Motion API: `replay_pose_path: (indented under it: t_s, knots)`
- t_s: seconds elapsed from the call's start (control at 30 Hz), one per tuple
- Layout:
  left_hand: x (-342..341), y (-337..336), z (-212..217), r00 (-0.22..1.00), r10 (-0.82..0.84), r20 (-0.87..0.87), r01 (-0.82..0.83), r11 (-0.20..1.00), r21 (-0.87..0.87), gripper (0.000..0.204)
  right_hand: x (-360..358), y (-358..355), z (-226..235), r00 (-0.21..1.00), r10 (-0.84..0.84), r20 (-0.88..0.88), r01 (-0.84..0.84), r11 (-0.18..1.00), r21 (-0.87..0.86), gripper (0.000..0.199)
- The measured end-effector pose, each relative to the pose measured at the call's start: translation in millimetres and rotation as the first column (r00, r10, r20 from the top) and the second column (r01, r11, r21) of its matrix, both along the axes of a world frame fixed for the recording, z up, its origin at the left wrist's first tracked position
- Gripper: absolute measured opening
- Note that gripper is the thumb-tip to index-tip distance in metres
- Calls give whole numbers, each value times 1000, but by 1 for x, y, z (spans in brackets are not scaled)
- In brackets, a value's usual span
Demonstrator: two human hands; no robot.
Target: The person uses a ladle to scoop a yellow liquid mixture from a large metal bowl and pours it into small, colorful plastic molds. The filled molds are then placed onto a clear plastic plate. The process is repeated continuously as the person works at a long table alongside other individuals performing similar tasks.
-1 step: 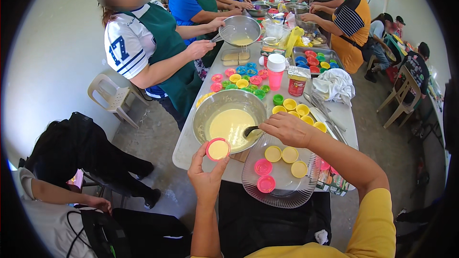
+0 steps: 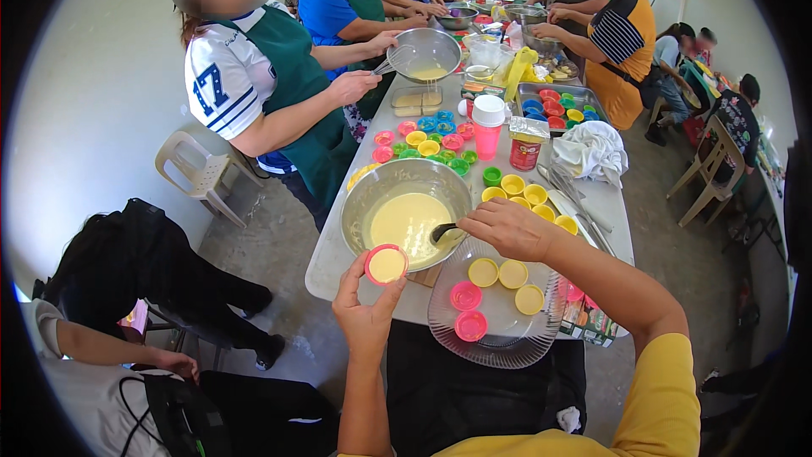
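A small pink cup (image 2: 387, 264) filled with pale yellow batter is pinched in the fingers of my left hand (image 2: 364, 317), held at the near rim of a large metal bowl (image 2: 357, 190). More batter (image 2: 412, 216) lies in the bowl. My right hand (image 2: 506, 227) grips the handle of a dark spoon or ladle (image 2: 441, 234); its head is partly hidden at the bowl's right side. Below that hand stands a clear ribbed dish (image 2: 507, 355). It holds several cups: yellow ones (image 2: 513, 274) that look filled, and pink ones (image 2: 470, 326).
Yellow cups (image 2: 512, 184) stand right of the bowl, beside knives (image 2: 584, 203) and a white cloth (image 2: 589, 152). Behind are a pink tumbler (image 2: 487, 137), a red can (image 2: 525, 145) and colourful cups (image 2: 429, 147). At left, a person in a green apron (image 2: 296, 89) tilts a bowl (image 2: 427, 46) with a whisk.
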State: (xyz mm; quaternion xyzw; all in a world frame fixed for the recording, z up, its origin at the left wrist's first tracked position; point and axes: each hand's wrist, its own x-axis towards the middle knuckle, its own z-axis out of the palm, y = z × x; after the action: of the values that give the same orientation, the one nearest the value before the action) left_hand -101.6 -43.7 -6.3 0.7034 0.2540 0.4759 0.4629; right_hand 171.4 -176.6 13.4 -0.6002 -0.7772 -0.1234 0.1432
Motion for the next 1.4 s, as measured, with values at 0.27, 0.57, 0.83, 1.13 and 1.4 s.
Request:
replay_pose_path:
  t_s: [0.27,0.57,0.83,1.13,1.4]
  knots:
    - [-1,-7,-7,1000,-19,0,19,1000,6,54,-7,-2,-1,999,-38,-28,38,999,-4,45]
    - [-3,-20,-15,999,-53,8,53,999,-5,55,-25,-15,17,994,-80,-71,82,997,17,64]
    - [-5,-42,-27,994,-108,0,108,994,13,57,-62,-64,33,944,-151,-294,195,973,123,69]
    - [6,-93,-71,966,-258,31,256,965,53,61,-106,-120,6,888,-67,-455,107,992,62,69]
    - [25,-116,-104,804,-591,68,586,807,72,62,-86,-147,-9,930,65,-362,-92,994,-60,71]
